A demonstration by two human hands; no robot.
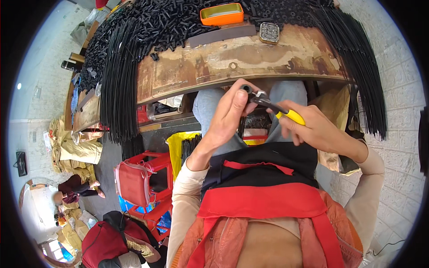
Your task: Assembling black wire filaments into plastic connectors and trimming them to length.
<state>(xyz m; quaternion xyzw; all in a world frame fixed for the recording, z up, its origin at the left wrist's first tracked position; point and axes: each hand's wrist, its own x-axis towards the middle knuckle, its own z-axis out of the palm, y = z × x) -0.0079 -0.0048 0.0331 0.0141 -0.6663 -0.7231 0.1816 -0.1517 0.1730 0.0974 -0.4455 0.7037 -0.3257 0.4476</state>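
Observation:
Over my lap, just off the table's front edge, my left hand point(225, 115) is closed round a small black tubular part point(246, 88), its round open end showing near the thumb. In my right hand point(316, 127) is a pair of pliers point(291, 117) with yellow grips and dark metal jaws. The jaws meet the black part beside my left fingertips. Exactly what they grip there is too small to make out. A bundle of long thin black rods or cables point(119, 85) hangs over the table edge at left, and a similar bundle point(364, 73) hangs at right.
Small black tubular parts point(165, 22) are heaped along the back of the wooden table point(192, 71). An orange tray point(223, 21), a grey strip point(222, 35) and a tin of tiny metal pieces point(269, 42) stand there. Red chairs point(142, 181) and two other people point(105, 243) are at left.

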